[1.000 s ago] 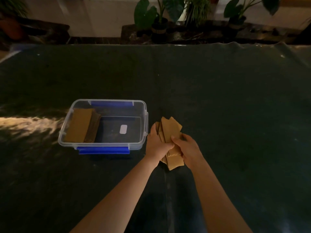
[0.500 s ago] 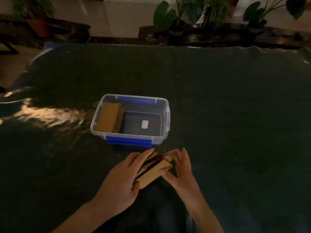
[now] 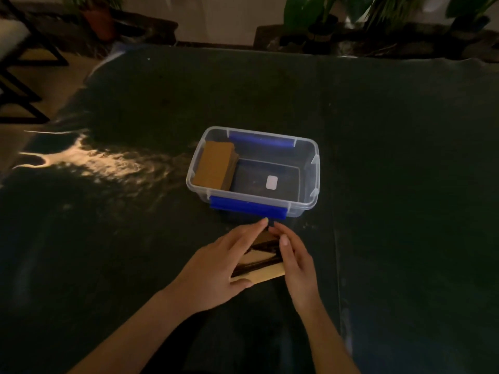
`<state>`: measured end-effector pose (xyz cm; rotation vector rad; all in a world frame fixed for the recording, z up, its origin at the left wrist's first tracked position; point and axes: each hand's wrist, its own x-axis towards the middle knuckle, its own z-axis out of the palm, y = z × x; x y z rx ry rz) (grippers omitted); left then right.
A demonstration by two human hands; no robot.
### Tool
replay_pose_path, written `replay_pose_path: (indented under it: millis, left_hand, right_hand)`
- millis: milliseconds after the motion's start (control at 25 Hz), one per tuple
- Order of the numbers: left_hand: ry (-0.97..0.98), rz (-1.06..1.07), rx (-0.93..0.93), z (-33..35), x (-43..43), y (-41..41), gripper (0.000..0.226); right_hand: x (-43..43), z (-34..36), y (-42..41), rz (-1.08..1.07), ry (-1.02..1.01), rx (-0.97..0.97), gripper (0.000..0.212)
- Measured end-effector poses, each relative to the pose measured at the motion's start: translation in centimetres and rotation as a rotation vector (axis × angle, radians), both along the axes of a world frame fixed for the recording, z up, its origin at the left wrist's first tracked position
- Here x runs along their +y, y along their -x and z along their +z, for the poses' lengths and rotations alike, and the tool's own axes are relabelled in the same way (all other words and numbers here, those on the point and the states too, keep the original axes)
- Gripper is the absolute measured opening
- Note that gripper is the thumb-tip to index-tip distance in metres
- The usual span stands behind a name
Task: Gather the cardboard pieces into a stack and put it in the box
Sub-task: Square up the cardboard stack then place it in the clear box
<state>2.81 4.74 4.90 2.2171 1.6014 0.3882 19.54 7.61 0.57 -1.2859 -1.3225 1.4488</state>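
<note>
Cardboard pieces (image 3: pixel 266 261) now low on the bench (image 3: pixel 391 157), just short of the box (image 3: pixel 314 168), no longer lifted beside it. Pressed between left hand (image 3: pixel 216 268) and right hand (image 3: pixel 295 261), flat-fingered, squeezing the uneven pile from both sides. Another stack (image 3: pixel 214 164) lying inside the box's left end, as before.

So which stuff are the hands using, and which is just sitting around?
Part of the job:
- loose cardboard pieces, pressed between left hand and right hand
- clear box
- cardboard stack inside it

Just around:
- potted plants
- chair
</note>
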Motion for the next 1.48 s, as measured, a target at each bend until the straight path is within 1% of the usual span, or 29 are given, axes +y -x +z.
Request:
replay_pose_path:
  millis: [120, 160, 240, 280, 320, 400, 480, 520, 600, 640, 680, 720, 800, 880, 960, 1040, 1080, 1160, 1280, 1320, 1400, 1480]
  left_hand:
    - [0.008, 0.098, -0.029, -1.0, -1.1, 1.6, 0.105]
    - [-0.002, 0.141, -0.056, -1.6, -1.7, 2.0, 0.097]
    - [-0.016, 0.24, -0.169, -2.8, -3.1, 2.5, 0.081]
    - [-0.012, 0.3, -0.263, -3.5, -3.8, 2.4, 0.076]
    - [-0.007, 0.363, -0.372, -4.1, -4.2, 2.1, 0.074]
    - [-0.043, 0.449, -0.546, -5.0, -4.4, 1.0, 0.081]
    - [-0.136, 0.481, -0.605, -5.3, -4.2, -0.4, 0.086]
    - [-0.194, 0.487, -0.615, -5.2, -4.0, -1.1, 0.085]
    - [-0.313, 0.466, -0.621, -5.0, -3.7, -2.2, 0.078]
    - [-0.357, 0.442, -0.607, -5.1, -3.5, -2.5, 0.074]
    - [-0.371, 0.424, -0.587, -5.2, -3.3, -2.5, 0.072]
    - [-0.342, 0.411, -0.565, -5.4, -3.1, -2.2, 0.074]
    - [-0.239, 0.389, -0.504, -6.1, -2.9, -1.3, 0.083]
    - [-0.193, 0.382, -0.485, -6.9, -3.1, -0.8, 0.088]
    - [-0.183, 0.407, -0.547, -7.5, -3.3, -1.0, 0.091]
    - [-0.161, 0.461, -0.663, -7.5, -3.3, -1.6, 0.095]
    - [-0.151, 0.485, -0.723, -7.4, -3.2, -1.9, 0.094]
    - [-0.142, 0.554, -0.837, -7.1, -3.0, -2.7, 0.079]
    - [-0.184, 0.775, -0.952, -7.0, -2.5, -3.6, 0.034]
    - [-0.189, 0.845, -0.99, -6.9, -2.2, -4.0, 0.023]
    - [-0.171, 0.93, -1.059, -6.7, -1.4, -4.9, 0.018]
    - [-0.146, 0.92, -1.071, -6.4, -1.1, -5.1, 0.019]
  right_hand:
    - [0.4, -0.6, 0.6, -0.003, -0.015, -0.041, 0.016]
    - [0.4, -0.8, 1.0, -0.03, -0.02, -0.052, 0.012]
    - [0.2, -1.3, 1.5, -0.101, -0.032, -0.046, 0.016]
    - [0.1, -1.6, 1.6, -0.139, -0.038, -0.037, 0.021]
    - [0.1, -1.9, 1.7, -0.169, -0.044, -0.034, 0.024]
    - [-0.1, -2.1, 2.2, -0.208, -0.061, -0.047, 0.02]
    - [-0.4, -2.3, 2.9, -0.3, -0.072, -0.041, 0.013]
    - [-0.5, -2.2, 3.2, -0.372, -0.068, -0.006, 0.012]
    - [-0.5, -1.7, 3.6, -0.49, -0.074, 0.127, 0.017]
    - [-0.3, -1.4, 3.4, -0.515, -0.097, 0.175, 0.02]
    - [-0.2, -1.3, 3.3, -0.508, -0.12, 0.19, 0.022]
    - [-0.2, -1.4, 3.2, -0.477, -0.133, 0.175, 0.022]
    - [-0.5, -2.0, 2.5, -0.393, -0.119, 0.059, 0.022]
    - [-0.5, -2.4, 1.5, -0.333, -0.121, -0.05, 0.026]
    - [-0.6, -2.3, 0.6, -0.305, -0.118, -0.031, 0.032]
    - [-0.8, -1.9, 0.1, -0.219, -0.126, 0.02, 0.039]
    - [-0.8, -1.7, 0.1, -0.162, -0.129, 0.016, 0.041]
    - [-0.6, -1.4, 0.6, -0.111, -0.101, -0.036, 0.037]
    - [-0.6, -1.9, 1.6, -0.23, -0.059, -0.064, 0.018]
    - [-0.8, -2.1, 1.9, -0.271, -0.054, -0.058, 0.015]
    - [-1.2, -2.3, 2.5, -0.319, -0.06, -0.019, 0.012]
    - [-1.3, -2.5, 2.5, -0.333, -0.075, -0.001, 0.012]
